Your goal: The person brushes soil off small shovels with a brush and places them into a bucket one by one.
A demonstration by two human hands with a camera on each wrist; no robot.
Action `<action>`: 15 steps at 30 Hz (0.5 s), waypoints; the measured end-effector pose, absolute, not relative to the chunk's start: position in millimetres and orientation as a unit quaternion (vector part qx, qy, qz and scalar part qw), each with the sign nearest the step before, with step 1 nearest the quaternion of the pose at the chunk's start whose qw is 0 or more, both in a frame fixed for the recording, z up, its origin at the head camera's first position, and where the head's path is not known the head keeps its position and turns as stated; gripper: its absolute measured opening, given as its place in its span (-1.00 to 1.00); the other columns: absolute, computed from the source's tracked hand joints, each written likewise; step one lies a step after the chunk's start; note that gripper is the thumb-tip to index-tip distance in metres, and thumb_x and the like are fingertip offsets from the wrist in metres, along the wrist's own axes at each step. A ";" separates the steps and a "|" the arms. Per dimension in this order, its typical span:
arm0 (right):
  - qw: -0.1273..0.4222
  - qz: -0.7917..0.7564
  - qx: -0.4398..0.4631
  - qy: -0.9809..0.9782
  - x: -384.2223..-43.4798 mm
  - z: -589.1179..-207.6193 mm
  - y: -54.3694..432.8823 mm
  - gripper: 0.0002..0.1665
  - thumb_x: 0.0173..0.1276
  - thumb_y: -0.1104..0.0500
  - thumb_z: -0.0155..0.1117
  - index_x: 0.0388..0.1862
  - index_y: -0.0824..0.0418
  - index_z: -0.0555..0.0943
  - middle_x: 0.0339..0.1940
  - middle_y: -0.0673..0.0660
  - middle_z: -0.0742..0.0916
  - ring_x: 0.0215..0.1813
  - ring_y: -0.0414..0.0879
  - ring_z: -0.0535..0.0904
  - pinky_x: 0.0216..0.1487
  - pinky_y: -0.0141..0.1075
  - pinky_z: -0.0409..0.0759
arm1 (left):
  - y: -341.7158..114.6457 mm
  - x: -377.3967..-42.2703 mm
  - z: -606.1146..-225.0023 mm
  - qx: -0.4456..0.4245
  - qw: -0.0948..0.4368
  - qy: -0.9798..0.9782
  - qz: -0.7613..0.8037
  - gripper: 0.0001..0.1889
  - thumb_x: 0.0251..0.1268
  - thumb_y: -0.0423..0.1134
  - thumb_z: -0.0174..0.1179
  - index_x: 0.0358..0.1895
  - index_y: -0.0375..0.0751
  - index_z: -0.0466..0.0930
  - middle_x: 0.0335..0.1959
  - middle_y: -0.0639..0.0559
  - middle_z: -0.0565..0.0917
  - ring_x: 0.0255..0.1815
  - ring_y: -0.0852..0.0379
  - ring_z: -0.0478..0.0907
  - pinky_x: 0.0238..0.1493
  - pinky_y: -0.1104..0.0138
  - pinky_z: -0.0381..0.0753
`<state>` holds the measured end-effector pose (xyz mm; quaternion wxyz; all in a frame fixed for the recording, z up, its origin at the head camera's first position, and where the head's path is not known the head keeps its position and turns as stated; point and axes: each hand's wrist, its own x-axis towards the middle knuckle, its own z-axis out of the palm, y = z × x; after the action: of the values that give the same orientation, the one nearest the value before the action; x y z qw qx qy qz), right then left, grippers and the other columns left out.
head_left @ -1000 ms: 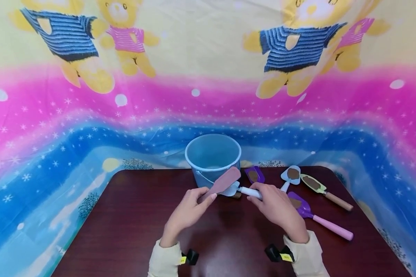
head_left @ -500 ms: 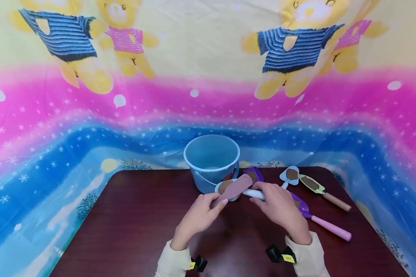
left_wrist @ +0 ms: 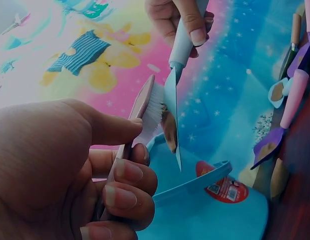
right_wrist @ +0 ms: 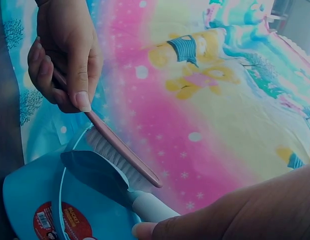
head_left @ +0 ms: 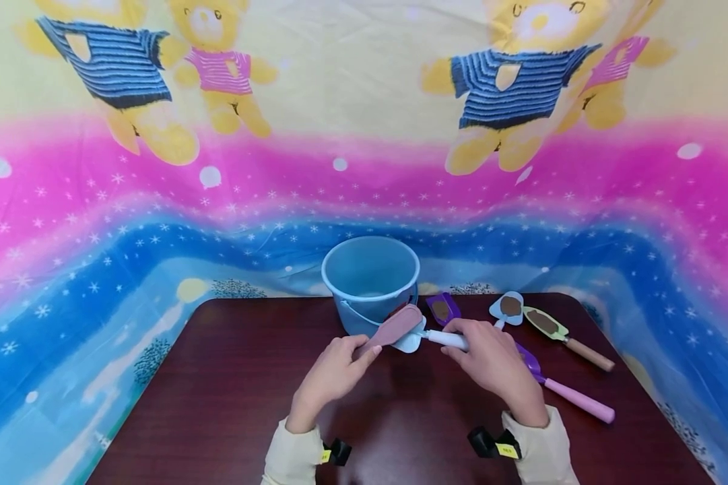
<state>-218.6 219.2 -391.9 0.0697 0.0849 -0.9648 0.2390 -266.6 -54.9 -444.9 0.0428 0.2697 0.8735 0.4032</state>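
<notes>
My left hand (head_left: 332,372) grips a pink brush (head_left: 398,325) with white bristles (left_wrist: 153,111) by its handle. In my right hand (head_left: 491,360) is the white handle of a small light blue shovel (head_left: 409,342). The bristles lie against the shovel's blade, where a brown patch (left_wrist: 169,131) shows in the left wrist view. In the head view the brush covers part of the blade. Both tools are up in front of a light blue bucket (head_left: 354,313), which has a red label (right_wrist: 69,220) and a handle hanging down its front.
Along the right side of the dark table (head_left: 218,404) lie a small purple shovel (head_left: 451,305), another light blue shovel (head_left: 511,306), a green one with a wooden handle (head_left: 589,353), and a purple one with a pink handle (head_left: 578,400). Brown patches mark their blades. Printed cloth (head_left: 364,188) hangs behind.
The brush swept right across the shovel's blade, then came back left with my left hand. My right hand keeps its grip and has barely moved.
</notes>
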 end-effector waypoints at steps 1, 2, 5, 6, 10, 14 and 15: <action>0.070 0.239 0.085 -0.965 -218.6 -391.9 219.1 -0.78 0.26 0.20 0.51 -0.12 0.13 0.71 -0.43 -0.01 0.68 -0.46 -0.14 0.45 -0.44 -0.23 0.39 | -55.8 -266.6 -444.4 0.269 0.042 0.874 0.402 -0.77 0.55 0.02 0.10 -0.29 0.04 0.58 -0.66 0.16 0.36 -0.64 0.26 0.28 -0.53 0.39 0.36; 0.071 0.237 0.085 -0.965 -218.7 -391.8 219.1 -0.78 0.26 0.19 0.51 -0.12 0.12 0.71 -0.43 -0.01 0.68 -0.46 -0.14 0.45 -0.44 -0.23 0.39 | -56.7 -266.8 -444.1 0.268 0.041 0.875 0.402 -0.77 0.55 0.02 0.10 -0.28 0.04 0.59 -0.66 0.16 0.36 -0.63 0.26 0.28 -0.53 0.39 0.35; 0.075 0.235 0.084 -0.965 -218.7 -391.4 219.1 -0.77 0.26 0.19 0.52 -0.12 0.12 0.71 -0.42 -0.01 0.68 -0.45 -0.13 0.45 -0.44 -0.23 0.39 | -59.6 -266.5 -442.6 0.265 0.042 0.876 0.401 -0.78 0.55 0.01 0.10 -0.27 0.04 0.60 -0.66 0.16 0.36 -0.63 0.26 0.27 -0.53 0.39 0.35; 0.075 0.234 0.084 -0.966 -218.7 -391.3 219.1 -0.77 0.26 0.19 0.52 -0.12 0.11 0.71 -0.42 -0.01 0.68 -0.45 -0.13 0.45 -0.44 -0.23 0.40 | -60.7 -266.4 -442.2 0.263 0.044 0.877 0.400 -0.77 0.55 0.02 0.10 -0.27 0.04 0.60 -0.67 0.16 0.35 -0.64 0.26 0.27 -0.54 0.39 0.35; 0.072 0.233 0.083 -0.966 -217.6 -391.3 219.0 -0.77 0.26 0.18 0.52 -0.12 0.11 0.71 -0.41 -0.01 0.69 -0.44 -0.13 0.46 -0.42 -0.23 0.39 | -64.3 -265.7 -440.5 0.259 0.052 0.877 0.401 -0.78 0.55 0.02 0.11 -0.26 0.04 0.60 -0.67 0.16 0.36 -0.65 0.26 0.26 -0.55 0.39 0.35; 0.072 0.233 0.083 -0.966 -216.6 -391.8 219.1 -0.78 0.25 0.18 0.52 -0.13 0.11 0.72 -0.41 -0.01 0.69 -0.44 -0.13 0.46 -0.41 -0.22 0.39 | -67.3 -265.5 -439.4 0.256 0.052 0.877 0.403 -0.78 0.54 0.01 0.12 -0.26 0.03 0.61 -0.67 0.15 0.37 -0.65 0.25 0.26 -0.56 0.39 0.34; 0.072 0.233 0.083 -0.966 -216.3 -391.9 219.2 -0.78 0.25 0.18 0.52 -0.13 0.11 0.72 -0.41 -0.01 0.69 -0.44 -0.14 0.46 -0.41 -0.23 0.40 | -68.1 -265.4 -439.3 0.255 0.051 0.878 0.402 -0.78 0.54 0.02 0.12 -0.26 0.03 0.62 -0.68 0.15 0.37 -0.66 0.25 0.26 -0.57 0.39 0.34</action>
<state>-216.3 219.2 -391.9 0.0723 0.0832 -0.9663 0.2326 -265.4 -68.1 -439.3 0.0513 0.2555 0.8777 0.4022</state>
